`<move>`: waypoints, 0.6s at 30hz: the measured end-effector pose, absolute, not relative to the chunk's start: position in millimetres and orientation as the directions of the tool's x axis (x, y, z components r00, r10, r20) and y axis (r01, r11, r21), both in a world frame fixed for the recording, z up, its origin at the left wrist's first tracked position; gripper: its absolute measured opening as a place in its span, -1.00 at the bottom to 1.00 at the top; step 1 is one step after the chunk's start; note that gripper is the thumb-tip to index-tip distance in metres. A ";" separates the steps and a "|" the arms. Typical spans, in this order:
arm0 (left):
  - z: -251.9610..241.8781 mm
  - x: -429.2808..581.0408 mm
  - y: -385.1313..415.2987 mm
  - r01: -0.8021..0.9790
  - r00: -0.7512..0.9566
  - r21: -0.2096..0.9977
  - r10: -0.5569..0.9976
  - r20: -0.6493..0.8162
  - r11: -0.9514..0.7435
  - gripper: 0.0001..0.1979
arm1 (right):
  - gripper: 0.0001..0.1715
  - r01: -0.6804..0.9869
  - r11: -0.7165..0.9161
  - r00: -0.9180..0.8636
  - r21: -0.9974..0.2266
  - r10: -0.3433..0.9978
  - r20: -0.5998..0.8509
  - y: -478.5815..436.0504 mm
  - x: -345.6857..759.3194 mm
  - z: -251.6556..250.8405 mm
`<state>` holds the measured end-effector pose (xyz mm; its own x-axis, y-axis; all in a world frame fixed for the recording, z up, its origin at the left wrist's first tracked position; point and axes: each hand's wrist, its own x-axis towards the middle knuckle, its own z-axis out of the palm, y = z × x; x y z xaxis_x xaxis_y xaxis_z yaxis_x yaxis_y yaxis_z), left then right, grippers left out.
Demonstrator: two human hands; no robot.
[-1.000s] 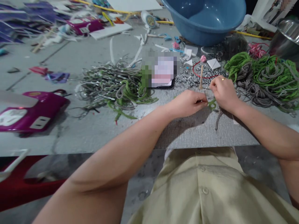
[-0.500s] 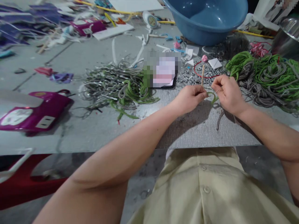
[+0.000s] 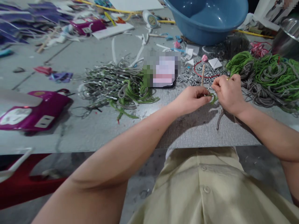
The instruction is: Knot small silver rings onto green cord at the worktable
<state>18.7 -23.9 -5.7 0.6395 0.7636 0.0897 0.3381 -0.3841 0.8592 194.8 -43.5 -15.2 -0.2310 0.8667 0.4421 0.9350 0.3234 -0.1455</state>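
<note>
My left hand (image 3: 195, 99) pinches a short green cord (image 3: 213, 99) between thumb and fingers, low over the table. Close on its right, my right hand (image 3: 227, 93) is closed at the cord's other side, with a small shiny bit at its fingertips that is too small to name. A grey cord (image 3: 219, 119) hangs below the right hand onto the tabletop. Just behind my left hand a thin wooden stick (image 3: 203, 74) stands upright. Small metal rings (image 3: 187, 81) lie scattered behind the hands, with a red cord (image 3: 195, 69) curving across them.
A pile of green and grey cords with metal parts (image 3: 116, 84) lies left of a phone (image 3: 173, 84). Another cord bundle (image 3: 268, 74) is at right. Behind stands a blue basin (image 3: 205, 34); a metal pot (image 3: 286, 37) is far right. A purple device (image 3: 46, 109) sits at left.
My left fingers have shifted slightly right along the green cord, and the two hands are closer. My right fingers have curled differently, and a small shiny bit now shows at their tips.
</note>
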 end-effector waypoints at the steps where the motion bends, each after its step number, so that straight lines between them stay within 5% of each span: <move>1: -6.3 18.7 -23.8 0.341 0.641 0.848 0.760 0.106 -0.405 -0.84 | -0.70 0.931 0.327 -0.230 -0.162 0.871 0.435 -43.7 194.7 -14.5; 13: -6.5 14.4 -18.7 0.379 0.543 0.830 0.825 0.159 -0.410 -0.81 | -0.67 0.500 0.434 -0.156 -0.749 0.896 0.415 -36.7 202.4 -18.9; 18: -6.9 15.1 -17.5 0.380 0.540 0.876 0.840 0.050 -0.297 -0.83 | -0.66 0.375 0.431 -0.088 -0.821 0.898 0.432 -42.8 202.5 -14.3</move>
